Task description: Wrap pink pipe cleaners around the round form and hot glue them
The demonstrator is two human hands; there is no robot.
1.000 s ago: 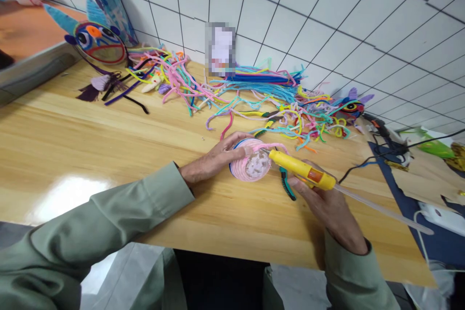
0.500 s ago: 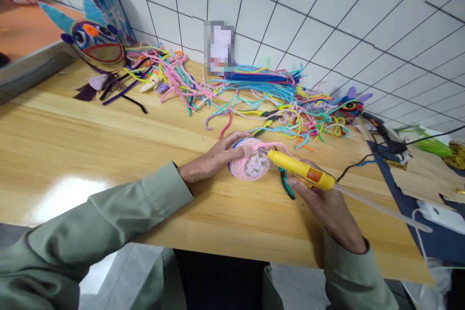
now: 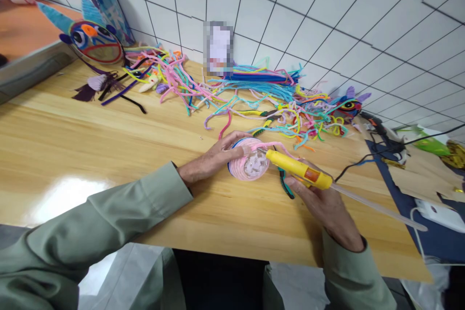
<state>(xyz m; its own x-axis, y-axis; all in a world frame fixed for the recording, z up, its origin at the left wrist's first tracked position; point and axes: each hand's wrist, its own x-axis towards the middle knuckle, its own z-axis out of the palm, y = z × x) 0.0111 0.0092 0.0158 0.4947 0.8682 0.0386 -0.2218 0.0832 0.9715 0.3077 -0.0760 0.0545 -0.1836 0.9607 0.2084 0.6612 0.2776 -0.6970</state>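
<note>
My left hand [image 3: 221,156] is wrapped round a round piece coiled with pink pipe cleaner [image 3: 240,168], with a blue edge on its left side and a whitish, patchy end facing right. My right hand [image 3: 321,201] grips a yellow glue gun [image 3: 298,168]. The gun's metal tip is at the border between the pink coils and the whitish end. A clear glue stick [image 3: 378,207] juts from the back of the gun. One loose pink strand runs from the coils behind the gun. Green-handled pliers [image 3: 286,185] lie partly hidden beside the gun.
Colourful pipe cleaners [image 3: 181,80] are heaped along the tiled wall, with yellow-green pliers [image 3: 263,128] before them. Back left are a mask-like figure [image 3: 96,48] and a can [image 3: 105,5]. A smaller figure [image 3: 348,106], black cables and brown paper [image 3: 417,169] are at right.
</note>
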